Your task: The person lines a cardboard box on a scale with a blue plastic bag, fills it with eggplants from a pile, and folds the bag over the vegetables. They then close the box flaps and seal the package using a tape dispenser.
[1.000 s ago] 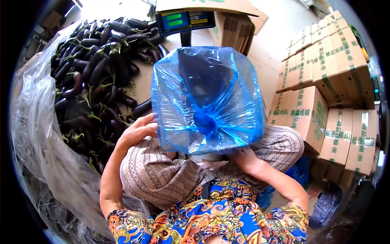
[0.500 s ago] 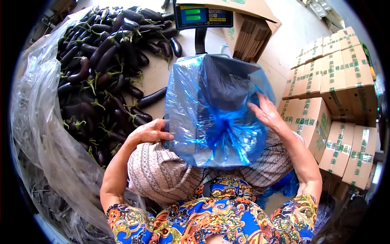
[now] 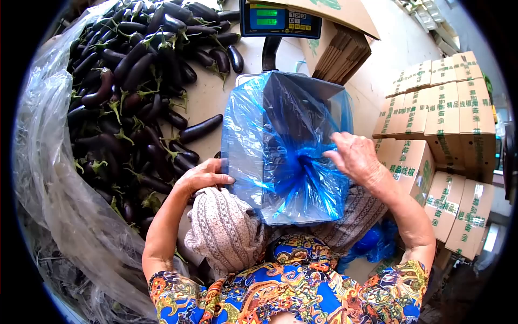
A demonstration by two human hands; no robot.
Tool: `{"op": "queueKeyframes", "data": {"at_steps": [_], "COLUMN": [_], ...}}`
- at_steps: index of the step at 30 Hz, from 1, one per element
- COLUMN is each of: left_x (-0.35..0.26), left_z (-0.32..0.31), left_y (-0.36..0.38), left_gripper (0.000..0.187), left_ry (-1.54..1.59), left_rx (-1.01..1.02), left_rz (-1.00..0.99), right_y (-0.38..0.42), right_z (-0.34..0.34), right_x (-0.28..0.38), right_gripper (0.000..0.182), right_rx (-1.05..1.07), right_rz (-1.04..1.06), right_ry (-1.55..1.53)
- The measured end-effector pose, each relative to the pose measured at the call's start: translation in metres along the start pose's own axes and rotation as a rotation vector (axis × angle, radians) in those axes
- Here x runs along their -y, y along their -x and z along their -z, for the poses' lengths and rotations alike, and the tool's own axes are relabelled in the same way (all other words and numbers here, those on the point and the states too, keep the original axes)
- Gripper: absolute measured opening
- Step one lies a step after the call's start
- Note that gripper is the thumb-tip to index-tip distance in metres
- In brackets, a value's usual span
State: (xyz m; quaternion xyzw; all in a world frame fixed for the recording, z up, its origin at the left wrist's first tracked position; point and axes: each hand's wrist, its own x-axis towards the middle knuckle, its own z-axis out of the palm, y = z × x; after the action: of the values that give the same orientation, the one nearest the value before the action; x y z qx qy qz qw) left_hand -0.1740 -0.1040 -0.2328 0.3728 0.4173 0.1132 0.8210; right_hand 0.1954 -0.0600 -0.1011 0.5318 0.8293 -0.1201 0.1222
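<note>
In front of me, a thin blue plastic bag (image 3: 302,186) spreads over an open box (image 3: 243,156), its film bunched in the middle. My left hand (image 3: 205,175) is at the box's left side, thumb lying along the edge and fingers curled on the film. At the right edge my right hand (image 3: 359,159) has its fingers bent and pinches the bag. Behind the box rises a scale's display (image 3: 280,20) with lit green digits. To the left lies a large heap of eggplants (image 3: 135,97); one eggplant (image 3: 201,129) lies beside the box.
Printed cartons (image 3: 448,113) are stacked on the right. Flattened cardboard (image 3: 342,56) stands in a carton behind the scale. Clear plastic sheeting (image 3: 48,162) borders the heap at left. More blue plastic (image 3: 375,240) lies by my right leg.
My right hand has gone from spread fingers to a curled pinch on the bag. The bag's bulging right side has drawn in closer to the box. My left hand stays at the left edge.
</note>
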Motion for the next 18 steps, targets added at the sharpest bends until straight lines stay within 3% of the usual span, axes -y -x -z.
{"op": "queueKeyframes", "data": {"at_steps": [1, 2, 5, 7, 9, 11, 14, 15, 17, 18], "left_x": [0.000, -0.001, -0.005, -0.001, -0.001, 0.003, 0.020, 0.028, 0.059, 0.072], "left_z": [0.000, -0.001, -0.004, 0.003, 0.011, 0.017, 0.020, 0.024, 0.033, 0.034], "left_y": [-0.002, -0.003, -0.005, -0.005, 0.002, 0.004, -0.007, -0.012, -0.023, -0.027], "left_gripper": [0.052, 0.051, 0.044, 0.040, 0.023, 0.020, 0.019, 0.019, 0.016, 0.017], "left_ry": [0.018, 0.034, -0.067, -0.105, -0.125, -0.050, 0.072, 0.101, -0.001, -0.110], "left_rx": [0.005, 0.009, -0.079, -0.155, -0.192, -0.265, -0.374, -0.412, -0.451, -0.491], "left_rz": [-0.003, -0.006, -0.027, -0.058, -0.138, -0.148, -0.148, -0.161, -0.238, -0.267], "right_y": [-0.005, -0.014, -0.076, -0.102, -0.114, -0.116, -0.104, -0.095, -0.073, -0.065], "right_z": [0.003, -0.003, -0.075, -0.051, 0.004, 0.049, 0.062, 0.054, 0.050, 0.042], "right_x": [0.014, 0.026, 0.008, -0.001, -0.006, -0.015, 0.004, 0.011, 0.032, 0.035], "right_gripper": [0.044, 0.043, 0.021, 0.010, 0.010, 0.011, 0.032, 0.038, 0.035, 0.033], "right_rx": [-0.157, -0.174, 0.064, -0.185, -0.629, -0.689, -0.818, -0.805, -0.824, -0.669], "right_rz": [0.104, 0.117, 0.108, -0.038, -0.062, -0.187, 0.001, 0.038, 0.080, 0.087], "right_ry": [-0.086, -0.101, 0.148, 0.021, -0.589, -1.036, -0.776, -0.478, -0.254, -0.242]}}
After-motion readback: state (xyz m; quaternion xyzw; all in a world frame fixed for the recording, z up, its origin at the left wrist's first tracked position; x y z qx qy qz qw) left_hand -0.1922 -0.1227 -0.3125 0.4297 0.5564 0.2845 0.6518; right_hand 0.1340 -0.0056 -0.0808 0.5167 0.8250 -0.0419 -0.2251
